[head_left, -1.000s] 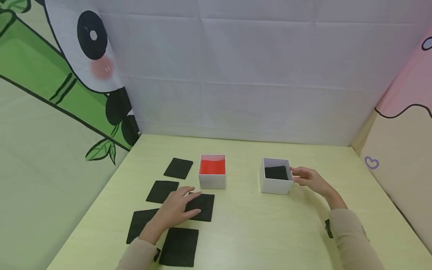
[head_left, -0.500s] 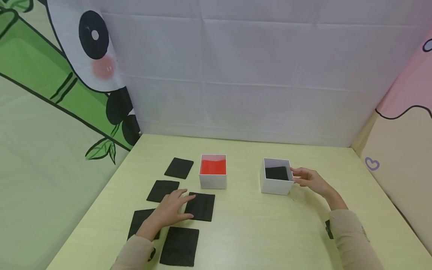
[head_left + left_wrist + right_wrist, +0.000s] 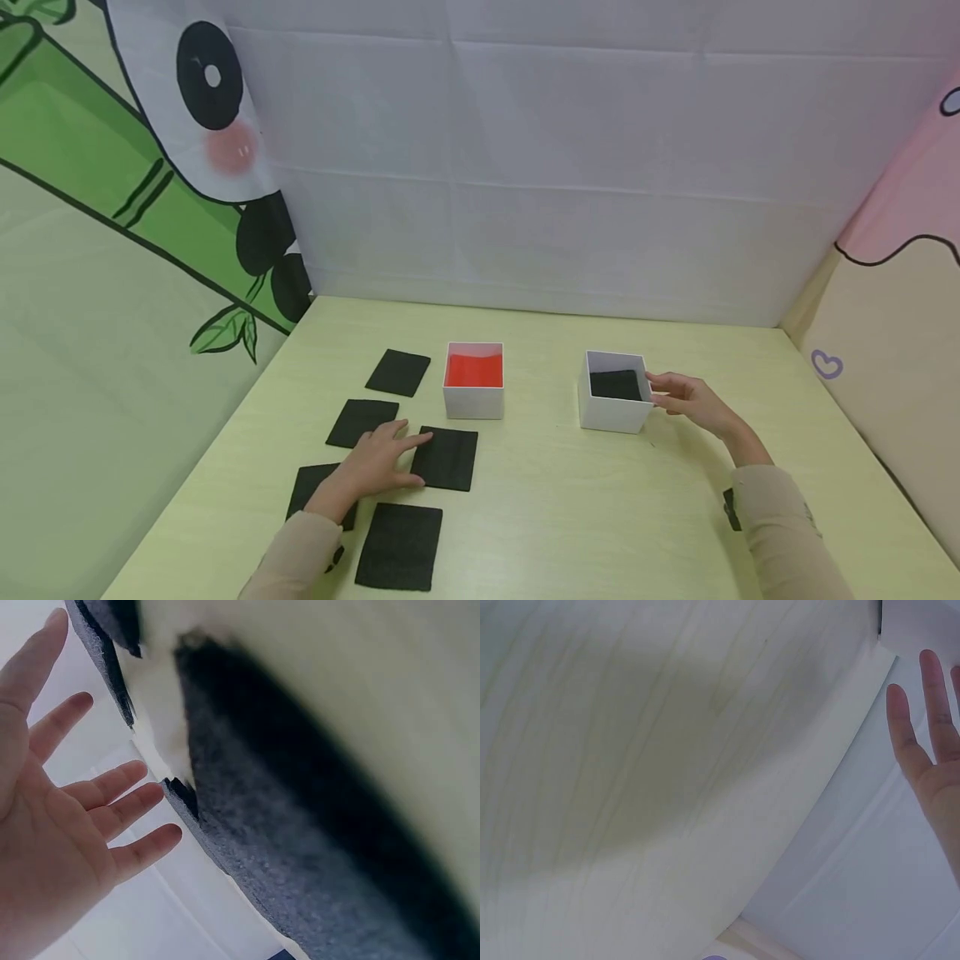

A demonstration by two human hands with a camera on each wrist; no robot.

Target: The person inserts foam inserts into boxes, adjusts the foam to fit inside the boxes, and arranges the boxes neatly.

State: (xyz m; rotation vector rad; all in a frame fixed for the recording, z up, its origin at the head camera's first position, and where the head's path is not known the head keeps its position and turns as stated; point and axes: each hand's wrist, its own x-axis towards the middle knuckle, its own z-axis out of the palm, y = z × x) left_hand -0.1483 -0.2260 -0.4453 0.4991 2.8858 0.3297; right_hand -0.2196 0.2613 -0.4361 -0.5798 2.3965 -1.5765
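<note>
My left hand (image 3: 372, 464) hovers over the left of the table with spread fingers, holding nothing. Its fingertips overlap the left edge of a black felt-like square (image 3: 448, 460) in the head view. Close beside it lie another black square (image 3: 360, 422) and one partly hidden under the wrist (image 3: 306, 485). In the left wrist view, a blurred dark square (image 3: 270, 795) fills the foreground. Fingertips of my right hand (image 3: 693, 406) rest at the right wall of a white box (image 3: 613, 415); black material (image 3: 617, 385) shows inside. In the right wrist view those fingers (image 3: 911, 735) are straight.
A second white box (image 3: 474, 406) with red material (image 3: 475, 372) inside stands left of centre. One black square (image 3: 398, 372) lies to its left, another (image 3: 399, 547) nearest the front. Printed cloth hangs behind the pale table (image 3: 555, 517).
My left hand has drawn back a little to the left, baring more of the square at its fingertips. My right hand and both boxes have stayed put.
</note>
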